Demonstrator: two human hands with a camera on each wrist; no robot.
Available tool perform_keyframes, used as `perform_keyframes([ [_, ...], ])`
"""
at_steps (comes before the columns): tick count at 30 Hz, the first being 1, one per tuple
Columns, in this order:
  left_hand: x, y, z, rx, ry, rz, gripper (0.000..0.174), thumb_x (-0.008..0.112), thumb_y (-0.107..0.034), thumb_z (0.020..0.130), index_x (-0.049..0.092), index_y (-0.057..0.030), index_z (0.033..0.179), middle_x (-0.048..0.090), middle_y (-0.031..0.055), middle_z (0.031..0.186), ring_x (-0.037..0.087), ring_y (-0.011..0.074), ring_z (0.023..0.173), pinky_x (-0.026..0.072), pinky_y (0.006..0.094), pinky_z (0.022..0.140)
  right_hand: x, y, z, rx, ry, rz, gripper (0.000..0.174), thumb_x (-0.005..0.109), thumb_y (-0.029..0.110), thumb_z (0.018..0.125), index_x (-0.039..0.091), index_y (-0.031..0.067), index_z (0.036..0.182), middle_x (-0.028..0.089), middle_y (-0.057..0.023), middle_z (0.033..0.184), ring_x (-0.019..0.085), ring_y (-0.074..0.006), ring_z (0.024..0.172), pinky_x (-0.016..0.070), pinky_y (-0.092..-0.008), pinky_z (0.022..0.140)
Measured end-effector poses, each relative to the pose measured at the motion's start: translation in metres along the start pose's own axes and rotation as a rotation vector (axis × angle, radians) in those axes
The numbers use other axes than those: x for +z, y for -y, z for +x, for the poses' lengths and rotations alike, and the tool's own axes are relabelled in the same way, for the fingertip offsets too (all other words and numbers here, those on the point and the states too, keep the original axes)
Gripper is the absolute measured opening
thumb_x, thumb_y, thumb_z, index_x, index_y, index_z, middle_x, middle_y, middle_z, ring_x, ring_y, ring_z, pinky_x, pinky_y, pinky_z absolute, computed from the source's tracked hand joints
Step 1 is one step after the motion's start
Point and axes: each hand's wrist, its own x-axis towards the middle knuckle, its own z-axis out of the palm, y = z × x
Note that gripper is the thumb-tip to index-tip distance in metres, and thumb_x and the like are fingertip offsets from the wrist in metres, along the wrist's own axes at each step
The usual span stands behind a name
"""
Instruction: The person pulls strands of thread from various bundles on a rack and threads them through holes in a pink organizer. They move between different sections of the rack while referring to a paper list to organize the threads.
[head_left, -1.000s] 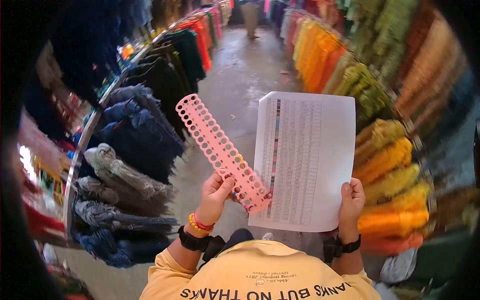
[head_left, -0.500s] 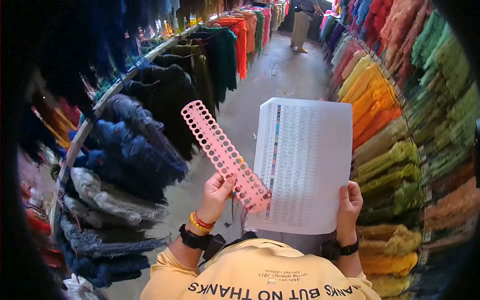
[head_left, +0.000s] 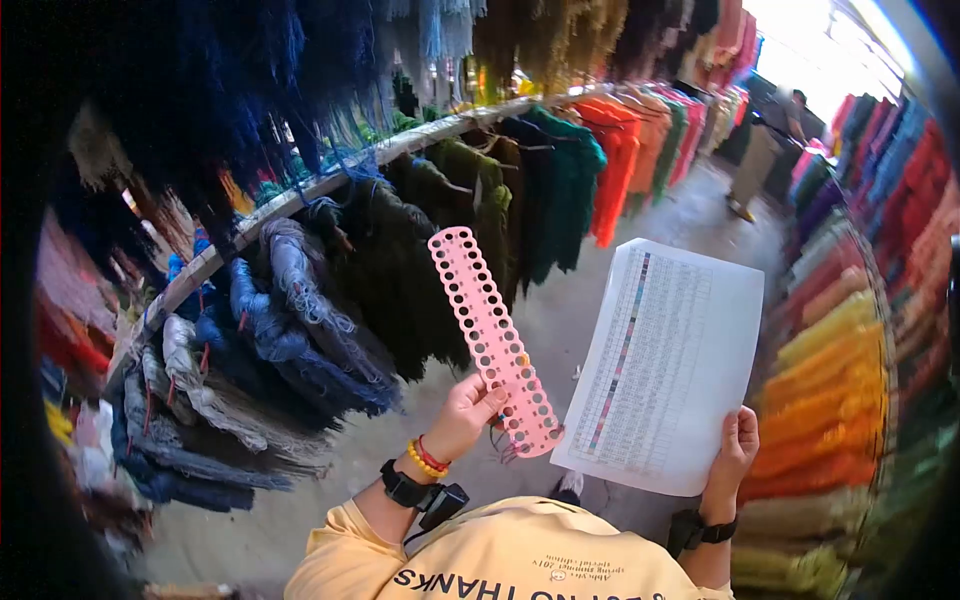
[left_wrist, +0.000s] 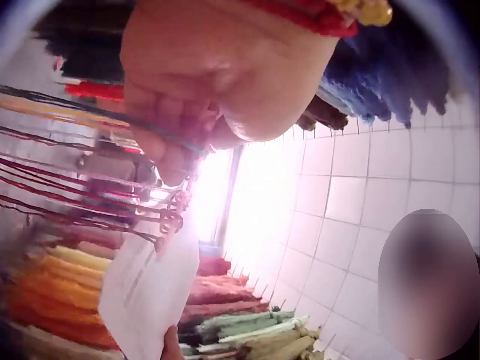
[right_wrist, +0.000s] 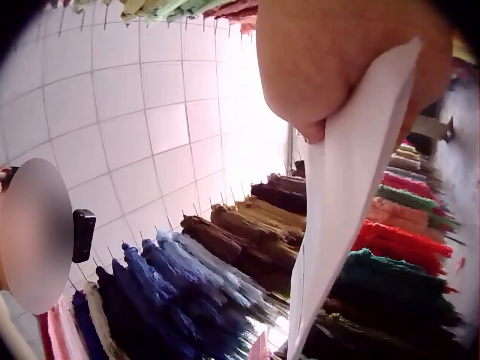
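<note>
Gripping 1 pink perforated card (head_left: 492, 340), left hand (head_left: 474, 411) thumb-up, right hand (head_left: 737, 446) pinching paper sheet's (head_left: 664, 368) edge.

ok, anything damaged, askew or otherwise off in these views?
Nothing stands out: the pink card in the left hand and the printed sheet in the right hand show no visible tears, and the hanks hang in rows. Print too small to check.

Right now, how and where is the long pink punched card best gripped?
Probably at its left edge near the lower end, from the left, thumb uppermost, where the left hand pinches it: the pink card is flat, narrow, and the white printed sheet crowds its lower right.
</note>
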Motion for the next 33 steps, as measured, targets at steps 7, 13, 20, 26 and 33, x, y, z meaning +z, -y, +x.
perform_keyframes([
  [7,0.054,-0.033,0.075,0.045,-0.221,0.005,0.023,0.051,-0.016,0.089,0.054,-0.0064,0.110,0.059,-0.0027,0.088,0.054,0.0036,0.070,0.0459,0.0189,0.057,0.021,-0.004,0.181,0.023,0.255,-0.025,0.011,0.053,0.014,0.089,0.051,0.0031,0.086,0.048,0.0063,0.075,0.041,-0.0010,0.067,0.0327,-0.0160,0.060],
  [13,0.055,-0.075,0.139,0.088,-0.321,0.060,0.025,0.053,-0.014,0.088,0.053,-0.0039,0.111,0.060,-0.0017,0.088,0.056,0.0043,0.072,0.0465,0.0187,0.057,0.077,-0.008,0.303,0.034,0.308,0.035,0.013,0.054,0.016,0.088,0.053,0.0030,0.087,0.054,0.0038,0.077,0.045,-0.0019,0.068,0.0355,-0.0158,0.062],
  [20,0.019,-0.100,0.228,0.124,-0.323,0.082,0.028,0.055,-0.011,0.087,0.050,-0.0012,0.112,0.062,0.0017,0.094,0.056,0.0044,0.074,0.0448,0.0178,0.060,0.122,-0.040,0.417,0.091,0.355,0.076,0.012,0.053,0.016,0.088,0.054,0.0035,0.089,0.056,0.0018,0.078,0.048,-0.0031,0.068,0.0384,-0.0171,0.062],
  [26,-0.001,-0.132,0.290,0.212,-0.337,0.096,0.027,0.052,-0.008,0.088,0.048,0.0016,0.113,0.061,0.0045,0.098,0.057,0.0081,0.083,0.0466,0.0215,0.071,0.168,-0.057,0.494,0.119,0.387,0.042,0.016,0.053,0.018,0.088,0.055,0.0026,0.092,0.057,0.0004,0.079,0.051,-0.0051,0.066,0.0405,-0.0183,0.060],
  [33,-0.023,-0.121,0.321,0.194,-0.617,0.206,0.029,0.054,-0.011,0.087,0.051,0.0023,0.113,0.061,0.0031,0.092,0.056,0.0064,0.075,0.0449,0.0216,0.070,0.235,-0.106,0.592,0.203,0.556,0.094,0.022,0.051,0.021,0.089,0.056,0.0004,0.096,0.060,-0.0029,0.081,0.058,-0.0096,0.066,0.0474,-0.0224,0.061],
])
